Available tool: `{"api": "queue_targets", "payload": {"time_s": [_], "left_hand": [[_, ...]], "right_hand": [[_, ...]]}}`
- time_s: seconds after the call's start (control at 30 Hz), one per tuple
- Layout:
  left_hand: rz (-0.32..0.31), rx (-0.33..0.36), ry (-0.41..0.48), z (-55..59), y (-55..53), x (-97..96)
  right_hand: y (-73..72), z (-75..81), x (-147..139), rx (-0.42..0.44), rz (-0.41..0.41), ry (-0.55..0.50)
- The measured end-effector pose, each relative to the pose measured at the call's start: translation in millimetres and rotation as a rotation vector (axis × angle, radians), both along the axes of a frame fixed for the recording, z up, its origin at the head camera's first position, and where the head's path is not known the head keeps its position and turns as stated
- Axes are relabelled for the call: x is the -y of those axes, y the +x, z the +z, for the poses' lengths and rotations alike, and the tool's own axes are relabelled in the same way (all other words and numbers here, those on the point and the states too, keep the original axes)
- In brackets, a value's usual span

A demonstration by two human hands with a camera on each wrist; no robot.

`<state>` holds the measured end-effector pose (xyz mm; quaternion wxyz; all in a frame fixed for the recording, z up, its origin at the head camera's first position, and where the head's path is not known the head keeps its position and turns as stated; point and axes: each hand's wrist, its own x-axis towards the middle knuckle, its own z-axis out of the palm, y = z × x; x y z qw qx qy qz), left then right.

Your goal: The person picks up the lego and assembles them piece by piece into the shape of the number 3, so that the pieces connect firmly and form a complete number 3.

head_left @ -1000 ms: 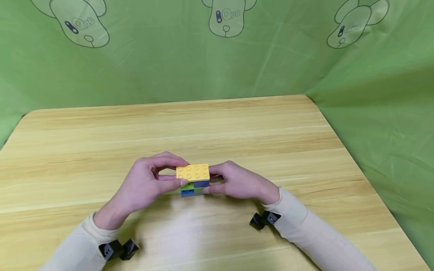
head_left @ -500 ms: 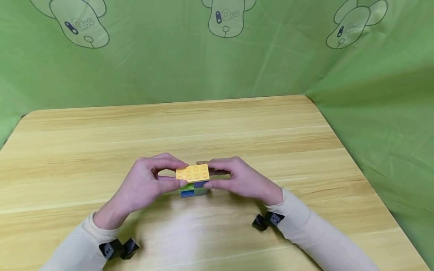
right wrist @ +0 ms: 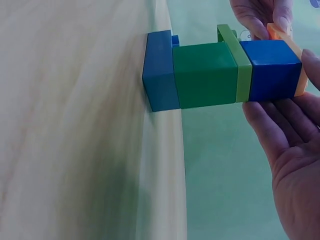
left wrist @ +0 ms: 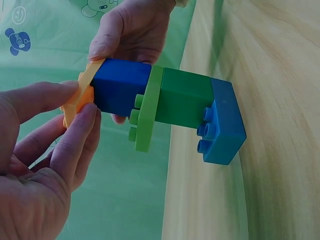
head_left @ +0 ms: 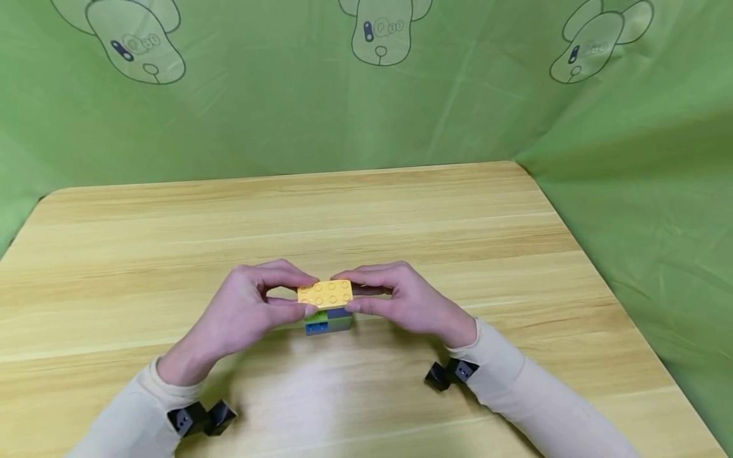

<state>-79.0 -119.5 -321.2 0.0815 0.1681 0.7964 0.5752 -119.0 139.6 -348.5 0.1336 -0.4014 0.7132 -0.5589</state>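
Observation:
A tower of toy building bricks stands on the table. Its top is a thin yellow plate brick (head_left: 325, 294) with round studs, orange-looking in the wrist views. Beneath come a dark blue brick (left wrist: 122, 84), a light green plate brick (left wrist: 149, 112), a green brick (right wrist: 205, 75) and, lowest, a lighter blue brick (right wrist: 161, 71). My left hand (head_left: 252, 305) pinches the left end of the yellow plate brick between thumb and fingers. At its right end, my right hand (head_left: 401, 298) grips the yellow plate brick, with several fingers lying along the dark blue brick.
The wooden table (head_left: 401, 210) extends around the tower, and a green cloth (head_left: 258, 114) with printed cartoon heads hangs behind and to the right. Both sleeves carry small black devices (head_left: 200, 420) close over the table.
My right hand has let go of the lower bricks, spread its fingers and moved up to the yellow plate brick. The left hand keeps its pinch, almost unmoved.

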Motion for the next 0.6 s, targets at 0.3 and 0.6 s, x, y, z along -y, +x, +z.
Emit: {"api": "queue_targets", "payload": {"time_s": [0.3, 0.6], "left_hand": [[-0.01, 0.002, 0.017, -2.0, -1.2, 0.4], [-0.01, -0.004, 0.039, -5.8, -1.3, 0.4]], "right_hand": [[-1.0, -0.2, 0.9, -0.02, -0.008, -0.003], [-2.2, -1.4, 0.5, -0.019, -0.015, 0.008]]}}
